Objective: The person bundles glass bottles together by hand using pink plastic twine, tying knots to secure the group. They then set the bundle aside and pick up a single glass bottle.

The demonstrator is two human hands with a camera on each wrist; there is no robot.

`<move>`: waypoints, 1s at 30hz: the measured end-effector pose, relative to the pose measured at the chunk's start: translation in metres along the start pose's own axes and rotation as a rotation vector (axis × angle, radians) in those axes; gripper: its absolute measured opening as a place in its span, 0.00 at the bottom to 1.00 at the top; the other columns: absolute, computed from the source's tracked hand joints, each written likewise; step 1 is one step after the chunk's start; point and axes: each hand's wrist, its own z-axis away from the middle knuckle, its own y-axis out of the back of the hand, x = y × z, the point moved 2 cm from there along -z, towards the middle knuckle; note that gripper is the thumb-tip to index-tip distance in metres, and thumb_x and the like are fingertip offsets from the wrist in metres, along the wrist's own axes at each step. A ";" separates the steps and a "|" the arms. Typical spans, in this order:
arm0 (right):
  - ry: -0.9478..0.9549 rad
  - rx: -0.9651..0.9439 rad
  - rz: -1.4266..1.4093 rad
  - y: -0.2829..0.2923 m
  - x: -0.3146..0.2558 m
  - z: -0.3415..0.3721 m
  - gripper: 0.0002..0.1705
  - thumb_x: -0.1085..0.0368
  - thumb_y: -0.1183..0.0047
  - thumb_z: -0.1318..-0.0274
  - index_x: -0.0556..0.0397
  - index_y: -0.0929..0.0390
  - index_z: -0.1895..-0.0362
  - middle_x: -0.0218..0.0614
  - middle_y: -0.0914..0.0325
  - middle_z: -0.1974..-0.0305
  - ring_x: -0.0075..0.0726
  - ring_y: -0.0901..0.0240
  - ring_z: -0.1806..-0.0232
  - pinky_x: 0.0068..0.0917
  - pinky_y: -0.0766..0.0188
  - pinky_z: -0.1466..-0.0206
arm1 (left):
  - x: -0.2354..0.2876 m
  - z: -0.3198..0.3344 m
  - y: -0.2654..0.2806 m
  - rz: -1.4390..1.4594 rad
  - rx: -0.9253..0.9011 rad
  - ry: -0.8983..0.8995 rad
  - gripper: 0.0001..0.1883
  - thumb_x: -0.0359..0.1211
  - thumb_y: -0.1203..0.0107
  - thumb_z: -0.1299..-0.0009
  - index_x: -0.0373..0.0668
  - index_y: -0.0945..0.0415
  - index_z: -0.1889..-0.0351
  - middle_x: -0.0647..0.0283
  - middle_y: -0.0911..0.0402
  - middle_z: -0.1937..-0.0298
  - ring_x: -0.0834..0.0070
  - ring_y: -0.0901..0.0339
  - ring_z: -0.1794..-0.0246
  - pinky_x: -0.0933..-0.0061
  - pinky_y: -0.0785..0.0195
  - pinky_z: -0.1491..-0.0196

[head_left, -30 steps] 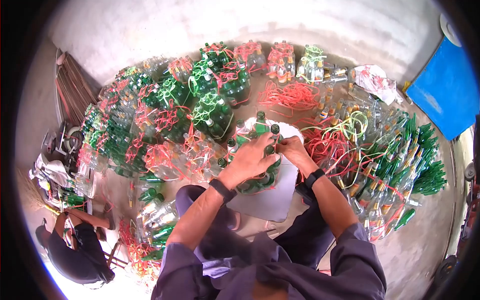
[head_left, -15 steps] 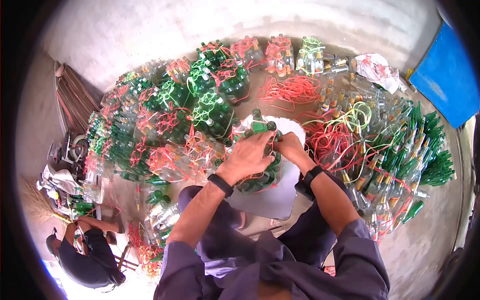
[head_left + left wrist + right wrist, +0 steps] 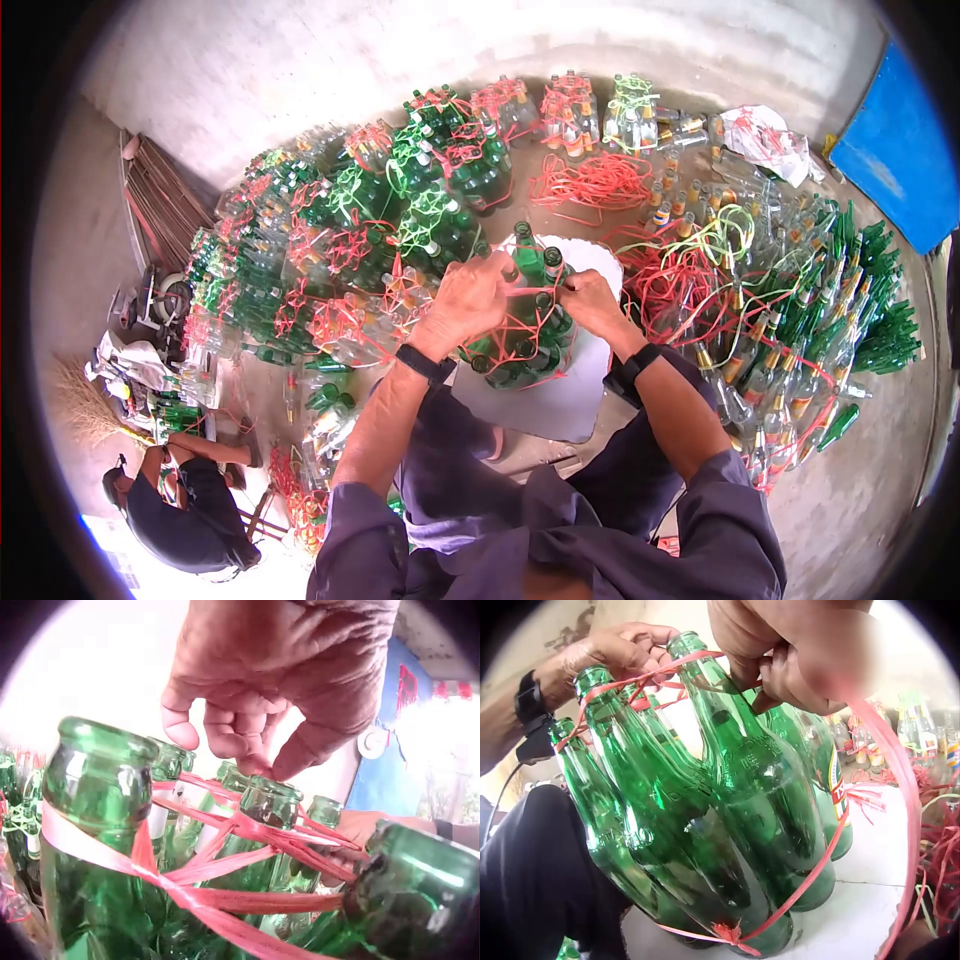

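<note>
A bundle of green glass bottles [image 3: 527, 262] stands upright on a white-topped surface [image 3: 530, 415] in front of me. Red plastic string [image 3: 247, 900] loops around and between the bottle necks, and another band with a knot [image 3: 735, 935] circles them low down. My left hand [image 3: 465, 303] is at the left of the necks, thumb and fingertips pinching the string just above a bottle mouth [image 3: 271, 796]. On the right side, my right hand [image 3: 593, 303] pinches string with curled fingers close to a neck; a loose length [image 3: 906, 817] trails down from it. Between the hands a strand is stretched.
Many tied bottle bundles [image 3: 350, 240] crowd the left and back. Coils of red string [image 3: 590, 185] lie behind the work, with a red and yellow-green tangle [image 3: 690, 270] to the right. Loose bottles [image 3: 790, 330] lie farther right. Another person [image 3: 180, 510] sits at lower left.
My left hand has drawn back leftward from over the bottle tops, baring the necks, and a red strand now spans the hands. The right hand stays by the right-side necks.
</note>
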 end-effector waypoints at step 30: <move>0.355 0.192 0.049 0.016 -0.018 0.046 0.13 0.67 0.41 0.44 0.57 0.24 0.80 0.43 0.34 0.84 0.42 0.32 0.85 0.36 0.40 0.79 | 0.033 0.016 -0.008 0.001 0.230 0.056 0.26 0.30 0.39 0.36 0.40 0.29 0.38 0.49 0.18 0.47 0.49 0.24 0.46 0.52 0.31 0.43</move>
